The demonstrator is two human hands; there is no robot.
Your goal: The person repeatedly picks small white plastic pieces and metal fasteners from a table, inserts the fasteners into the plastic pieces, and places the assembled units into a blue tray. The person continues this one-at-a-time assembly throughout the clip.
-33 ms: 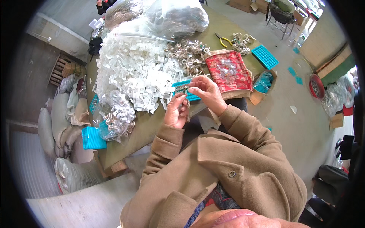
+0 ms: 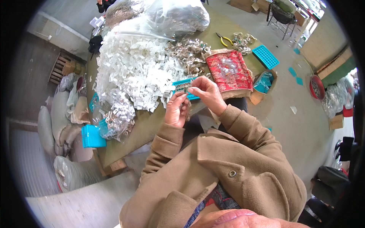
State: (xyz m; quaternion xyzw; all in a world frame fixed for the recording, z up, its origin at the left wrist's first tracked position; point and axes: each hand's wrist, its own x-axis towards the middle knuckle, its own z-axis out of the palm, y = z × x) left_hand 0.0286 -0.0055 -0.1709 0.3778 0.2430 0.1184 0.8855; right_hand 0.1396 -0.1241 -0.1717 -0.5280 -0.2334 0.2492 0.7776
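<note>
Left hand point(image 2: 176, 112) has thumb and forefinger pinched together on a small part point(image 2: 186, 90), too tiny to identify; the tips hold it up, probably so both hands can get at it. Right hand point(image 2: 207, 94) comes in from the other side, thumb and forefinger close together at the same part; can't tell whether they clamp it or only touch it. A bit of metal strand point(image 2: 188, 114) shows by the left palm, other fingers curled in, likely keeping spares ready.

Part is in the air above the near edge of a blue tray point(image 2: 194, 97), which sits right under the hands, presumably to keep reach short. Tray lies on the table point(image 2: 123, 146), partly hidden by the fingers.

Just beyond and left: big heap of white plastic pieces point(image 2: 133, 72), loose, within easy reach. Metal pieces point(image 2: 190, 55) pile at its right side. Red cloth point(image 2: 235, 83) lies right of the tray with small bits on it, maybe to stop them rolling.

Farther out: yellow-handled pliers point(image 2: 226, 40), second blue tray point(image 2: 265, 57), and a clear bag point(image 2: 178, 17) at the far side. Stacked blue trays point(image 2: 94, 136) at the left edge, likely spares.
</note>
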